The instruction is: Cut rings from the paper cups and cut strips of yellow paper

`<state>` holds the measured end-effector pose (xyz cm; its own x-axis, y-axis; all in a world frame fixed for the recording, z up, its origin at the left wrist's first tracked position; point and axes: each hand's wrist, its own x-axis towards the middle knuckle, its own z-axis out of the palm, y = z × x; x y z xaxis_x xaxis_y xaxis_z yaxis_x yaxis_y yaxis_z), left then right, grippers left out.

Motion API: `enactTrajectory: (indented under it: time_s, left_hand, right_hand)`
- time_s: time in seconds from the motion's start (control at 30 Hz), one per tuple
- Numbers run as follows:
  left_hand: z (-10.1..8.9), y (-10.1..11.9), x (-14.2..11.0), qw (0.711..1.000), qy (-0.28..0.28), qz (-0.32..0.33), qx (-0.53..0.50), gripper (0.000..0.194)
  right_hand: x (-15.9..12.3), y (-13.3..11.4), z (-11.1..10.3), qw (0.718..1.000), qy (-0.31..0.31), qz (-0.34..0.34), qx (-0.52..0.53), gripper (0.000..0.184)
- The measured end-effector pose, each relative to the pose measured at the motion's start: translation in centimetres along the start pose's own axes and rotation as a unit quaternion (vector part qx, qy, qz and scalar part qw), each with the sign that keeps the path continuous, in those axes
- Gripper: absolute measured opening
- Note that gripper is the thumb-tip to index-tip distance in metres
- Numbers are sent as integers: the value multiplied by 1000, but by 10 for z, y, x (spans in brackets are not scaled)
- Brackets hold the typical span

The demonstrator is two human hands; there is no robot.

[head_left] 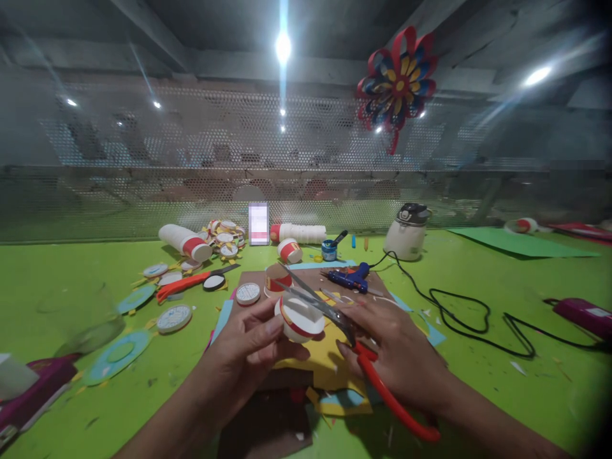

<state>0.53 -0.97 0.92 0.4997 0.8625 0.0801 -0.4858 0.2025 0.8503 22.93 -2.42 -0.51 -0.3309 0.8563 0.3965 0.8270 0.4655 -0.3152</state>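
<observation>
A ceiling lamp (283,48) throws a bluish vertical streak of glare beneath the dim ceiling (229,29); another lamp (538,76) flares at right. The desk (516,280) is evenly lit, the edges stretched and soft, the right-hand corners dark, the phone (259,224) pixelated.

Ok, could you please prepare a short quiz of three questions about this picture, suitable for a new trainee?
1. Which hand holds the red-handled scissors?
2. Fill in the gap: the left hand holds a red-and-white ____.
3. True or false: in the picture, the blue glue gun lies to the right of the left hand.

Key: 1. The right hand. 2. Paper cup. 3. True.
</observation>
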Motion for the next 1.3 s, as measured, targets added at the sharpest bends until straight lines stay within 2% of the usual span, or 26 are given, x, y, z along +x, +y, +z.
enactTrajectory:
  time_s: [0.2, 0.37, 0.57, 0.67, 0.77, 0.87, 1.0, 1.2, 1.3]
  left_hand:
    - [2, 1, -1, 1000, 9, -1, 0, 30]
    - [2, 2, -2, 1000, 6, -20, -20, 29]
    - [4, 5, -3, 1000, 9, 0, -24, 27]
    - [3, 4, -4, 999, 7, -22, -26, 24]
    - [1, 1, -4, 998, -2, -53, -33, 23]
    - [0, 0, -3, 998, -15, -48, -31, 23]
    - [-1, 1, -3, 997, -12, -71, -41, 25]
    - [-7, -3, -4, 995, -7, -62, -73, 25]
    - [-9, -4, -4, 994, -11, -69, -86, 25]
  right_hand:
    - [-1, -2, -2, 1000, 9, 7, 18, 37]
    - [-1, -4, -3, 999, 21, -22, 37, 29]
    - [1, -2, -3, 998, 21, -37, 46, 27]
    - [1, -3, -4, 998, 17, -44, 31, 23]
    - [1, -4, -4, 1000, 5, -24, 19, 30]
    - [1, -5, -4, 1000, -1, -20, 14, 36]
    - [1, -5, -5, 999, -3, -23, 22, 35]
    - [2, -5, -6, 999, 2, -35, 29, 25]
    - [0, -5, -6, 999, 7, -39, 26, 27]
